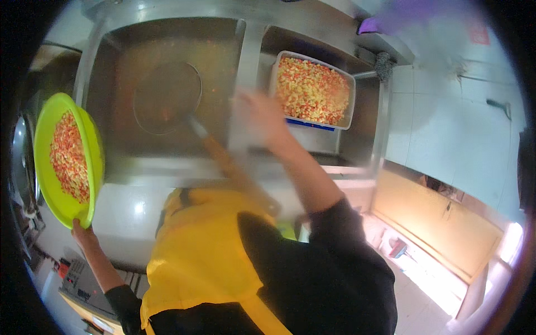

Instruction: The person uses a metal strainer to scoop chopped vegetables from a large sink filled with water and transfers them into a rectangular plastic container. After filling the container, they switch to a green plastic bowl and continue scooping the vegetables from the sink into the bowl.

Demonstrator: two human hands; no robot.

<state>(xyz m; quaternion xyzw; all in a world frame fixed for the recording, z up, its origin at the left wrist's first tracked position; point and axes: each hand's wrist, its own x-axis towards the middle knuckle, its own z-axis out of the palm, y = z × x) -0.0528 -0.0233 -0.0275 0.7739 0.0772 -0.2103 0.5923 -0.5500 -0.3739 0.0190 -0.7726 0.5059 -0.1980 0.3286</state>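
Note:
My left hand (85, 235) grips the near rim of a lime-green plastic basin (95, 144). The basin is tilted toward me and holds small red and pale diced food (69, 161). Motion blurs my right hand (259, 115), which hovers by the divider between two sink bowls, just left of a translucent plastic tub; its finger pose is unclear. Similar red and yellow dice (314, 90) fill that tub (353, 106). A round strainer (201, 86) is over the left sink bowl, its wooden handle (222, 157) reaching across the front rim toward my apron.
Murky liquid with floating bits stands in the left bowl of the steel sink (138, 46). Something blue (310, 124) shows beneath the tub. A steel scouring pad (383, 67) sits at the sink's right edge. A dustpan (398, 248) lies on the floor at right.

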